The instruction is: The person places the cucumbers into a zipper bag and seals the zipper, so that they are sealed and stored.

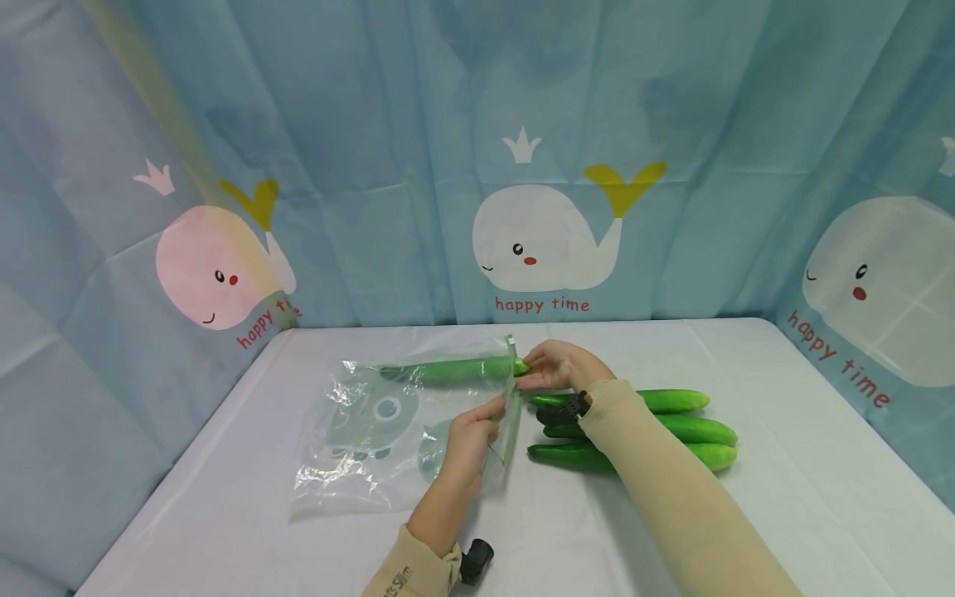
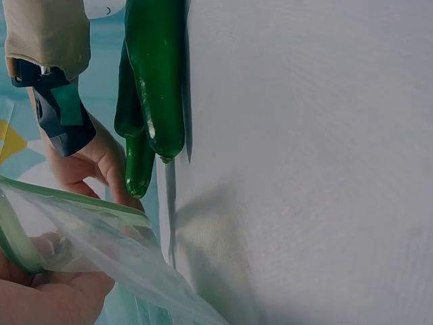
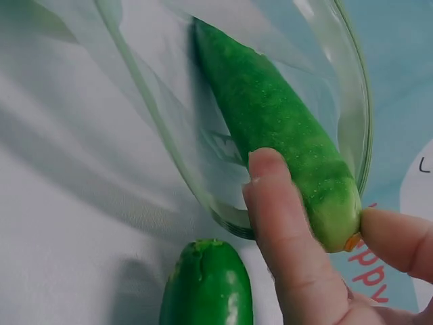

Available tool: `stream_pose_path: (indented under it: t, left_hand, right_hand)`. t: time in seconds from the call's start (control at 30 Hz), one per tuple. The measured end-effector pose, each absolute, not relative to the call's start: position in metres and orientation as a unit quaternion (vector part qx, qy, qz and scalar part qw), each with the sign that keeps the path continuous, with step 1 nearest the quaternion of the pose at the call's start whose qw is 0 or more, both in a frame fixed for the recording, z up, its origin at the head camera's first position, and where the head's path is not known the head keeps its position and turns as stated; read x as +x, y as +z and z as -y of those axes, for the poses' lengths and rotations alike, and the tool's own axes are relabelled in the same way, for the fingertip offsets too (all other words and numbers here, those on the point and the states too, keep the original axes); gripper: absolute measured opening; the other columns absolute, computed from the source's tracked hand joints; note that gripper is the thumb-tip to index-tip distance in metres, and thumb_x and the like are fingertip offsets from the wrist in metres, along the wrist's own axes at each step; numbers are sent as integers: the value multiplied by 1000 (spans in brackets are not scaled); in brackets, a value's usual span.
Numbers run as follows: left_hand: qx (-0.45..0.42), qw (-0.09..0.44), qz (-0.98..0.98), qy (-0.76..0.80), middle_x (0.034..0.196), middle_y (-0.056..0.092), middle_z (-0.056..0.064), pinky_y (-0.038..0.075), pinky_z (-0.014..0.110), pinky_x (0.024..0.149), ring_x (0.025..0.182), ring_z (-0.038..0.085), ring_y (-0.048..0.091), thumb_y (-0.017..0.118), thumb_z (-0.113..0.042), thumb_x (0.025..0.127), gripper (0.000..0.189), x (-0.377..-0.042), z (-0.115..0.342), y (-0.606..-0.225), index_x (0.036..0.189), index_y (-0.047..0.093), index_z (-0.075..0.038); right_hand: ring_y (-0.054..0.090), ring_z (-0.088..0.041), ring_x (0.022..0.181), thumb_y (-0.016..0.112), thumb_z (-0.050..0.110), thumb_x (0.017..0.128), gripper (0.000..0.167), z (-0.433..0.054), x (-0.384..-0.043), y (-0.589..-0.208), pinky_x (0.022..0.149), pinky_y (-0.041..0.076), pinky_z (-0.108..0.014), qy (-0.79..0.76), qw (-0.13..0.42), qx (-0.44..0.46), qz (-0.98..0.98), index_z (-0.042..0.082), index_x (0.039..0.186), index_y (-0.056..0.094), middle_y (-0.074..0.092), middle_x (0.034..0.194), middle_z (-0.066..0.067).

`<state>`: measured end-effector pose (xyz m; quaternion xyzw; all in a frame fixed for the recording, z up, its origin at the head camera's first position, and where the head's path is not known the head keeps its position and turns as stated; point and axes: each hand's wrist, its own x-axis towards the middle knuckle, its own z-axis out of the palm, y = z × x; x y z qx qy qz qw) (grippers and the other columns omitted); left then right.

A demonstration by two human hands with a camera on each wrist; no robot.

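"Cucumber [image 1: 462, 370] position?"

"Directly left of the right hand [image 1: 555, 366], mostly inside the clear bag [image 1: 351, 489]; long axis runs left-right, pale end out past the mouth. Right hand's nearer, thumb and fingers pinching that end."

"Left hand [image 1: 470, 439]?"

"On the near side, fingers pinching the bag's edge."

"Textures?"

"Thin crinkly plastic, green-edged; cucumber long, tapered, finely bumpy. Three glossy cucumbers [image 1: 701, 429] lie to the right on the white surface [image 1: 224, 497]."

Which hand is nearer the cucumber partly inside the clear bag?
Right. The right hand holds the end of the cucumber at the mouth of the bag; the left hand grips the bag's edge, apart from the cucumber.
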<state>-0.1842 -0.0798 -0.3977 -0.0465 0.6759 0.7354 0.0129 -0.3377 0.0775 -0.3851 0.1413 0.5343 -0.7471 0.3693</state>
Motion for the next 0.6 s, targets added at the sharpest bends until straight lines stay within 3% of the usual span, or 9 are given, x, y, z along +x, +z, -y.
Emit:
stream_pose_path:
  t: [0.1, 0.33, 0.47, 0.6]
  left_hand:
    - [-49, 9, -674, 737, 134, 54, 26, 34, 47, 109, 133, 39, 41, 43, 10, 86, 44, -185, 80, -398, 129, 53, 11]
    - [-54, 14, -673, 738, 133, 54, 25, 36, 46, 107, 132, 39, 42, 43, 11, 86, 44, -185, 81, -400, 129, 53, 11]
    - [-53, 14, -673, 737, 134, 53, 25, 35, 47, 108, 132, 40, 41, 43, 11, 86, 44, -185, 82, -401, 129, 53, 11]
    - [-54, 13, -673, 738, 134, 53, 26, 36, 47, 107, 132, 40, 42, 43, 11, 85, 45, -185, 82, -401, 129, 53, 11]
  right_hand:
    - [68, -30, 70, 39, 6, 102, 37, -75, -338, -385, 75, 57, -35, -736, 376, 137, -546, -11, 136, 37, 57, 108, -26]
    - [65, -26, 70, 45, 6, 102, 29, -66, -339, -387, 72, 58, -31, -717, 359, 144, -580, -5, 129, 47, 46, 137, -27]
    - [64, -25, 69, 47, 6, 101, 19, -63, -338, -387, 73, 58, -31, -718, 346, 149, -586, -4, 117, 52, 52, 123, -25]
    - [66, -25, 72, 45, 3, 101, 23, -61, -339, -387, 73, 58, -31, -724, 344, 153, -579, -7, 120, 52, 56, 109, -23]
